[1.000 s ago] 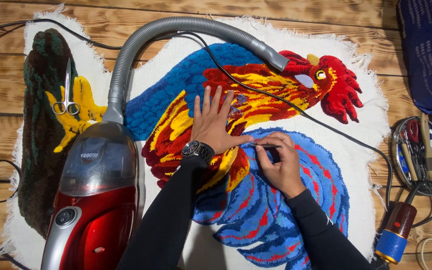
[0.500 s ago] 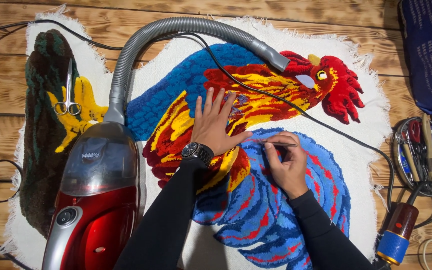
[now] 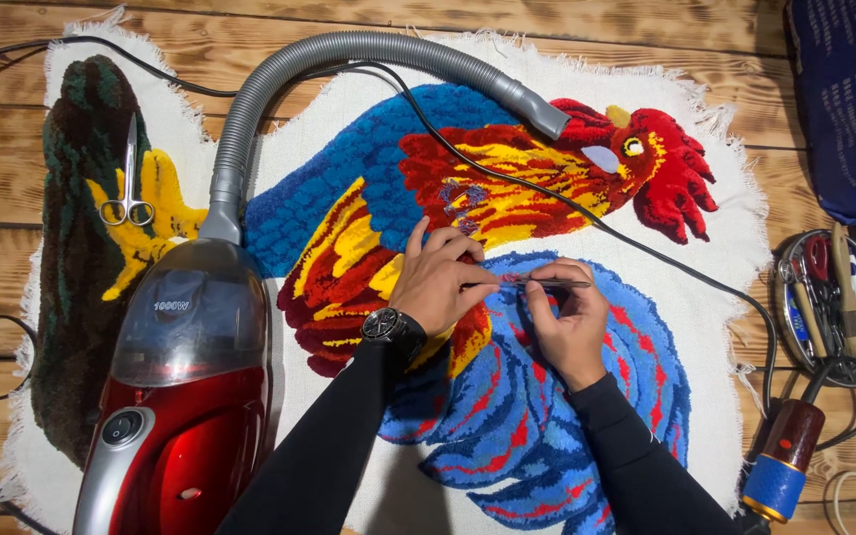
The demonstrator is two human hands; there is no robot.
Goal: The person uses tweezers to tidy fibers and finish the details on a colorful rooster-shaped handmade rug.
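Observation:
A tufted rug (image 3: 369, 168) with a colourful rooster lies on a wooden floor. My left hand (image 3: 438, 279), with a black watch on its wrist, rests on the rug's red and yellow wing, fingers curled toward the right hand. My right hand (image 3: 567, 322) pinches a thin dark metal tool (image 3: 552, 284), like tweezers, held flat over the blue tail yarn. The fingertips of both hands meet at the tool. Both arms wear black sleeves.
A red vacuum cleaner (image 3: 175, 416) sits on the rug's left, its grey hose (image 3: 369, 50) arching to the rooster's neck. Small scissors (image 3: 128, 188) lie on the yellow foot. A black cable (image 3: 646, 253) crosses the rug. A tray of tools (image 3: 829, 302) and a red-blue handle (image 3: 783, 461) are right.
My left hand has curled its spread fingers and slid right to meet the right hand at the tool. The view is also slightly closer.

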